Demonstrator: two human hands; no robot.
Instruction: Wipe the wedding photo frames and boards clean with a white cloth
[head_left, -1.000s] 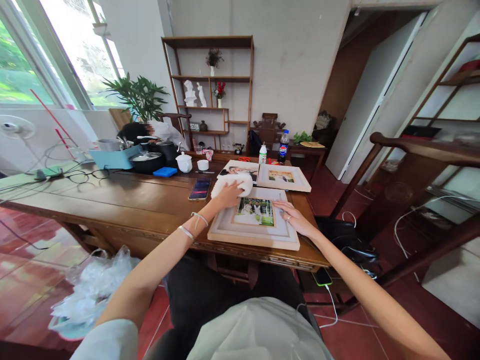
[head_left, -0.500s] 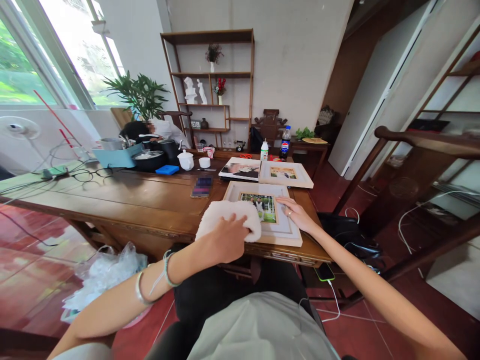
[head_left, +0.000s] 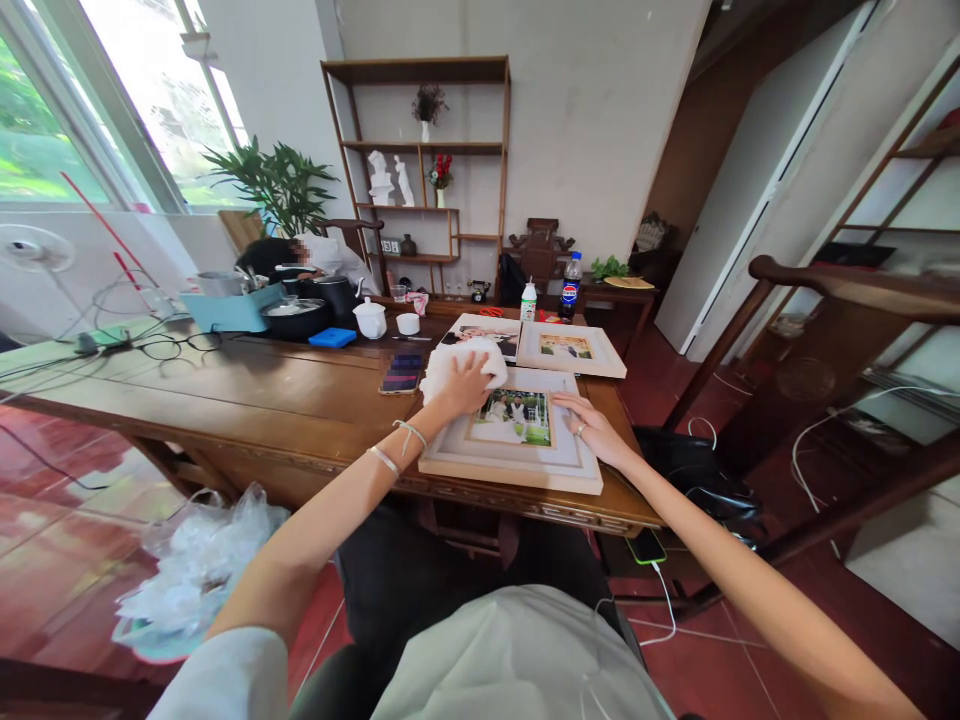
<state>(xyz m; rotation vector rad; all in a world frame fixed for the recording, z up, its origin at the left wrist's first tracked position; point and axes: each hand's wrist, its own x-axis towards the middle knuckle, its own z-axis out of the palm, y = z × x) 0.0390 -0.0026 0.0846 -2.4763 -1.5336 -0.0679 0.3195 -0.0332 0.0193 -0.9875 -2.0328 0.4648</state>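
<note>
My left hand [head_left: 463,386] presses a fluffy white cloth [head_left: 490,358] against the upper left corner of a pale picture frame [head_left: 517,475], its fingers curving over the cloth. Part of that corner is hidden beneath it. The frame lies face up near the table's front edge, with a photo of people on green grass [head_left: 529,420] in its middle. On the frame's right side rests my right hand [head_left: 592,428], fingers stretched out flat and a ring on one of them. It grips nothing.
Behind lie a second frame [head_left: 607,350] and a photo panel [head_left: 457,330]. A phone [head_left: 401,373], white lidded pot [head_left: 370,320], blue box [head_left: 332,338], milk bottle [head_left: 529,302] and cola bottle [head_left: 571,285] stand around. A person [head_left: 330,258] sits at the far left.
My left hand has pushed the white cloth away from me, from the frame's lower left to its upper left corner, uncovering the photo's left part. My right hand stays put.
</note>
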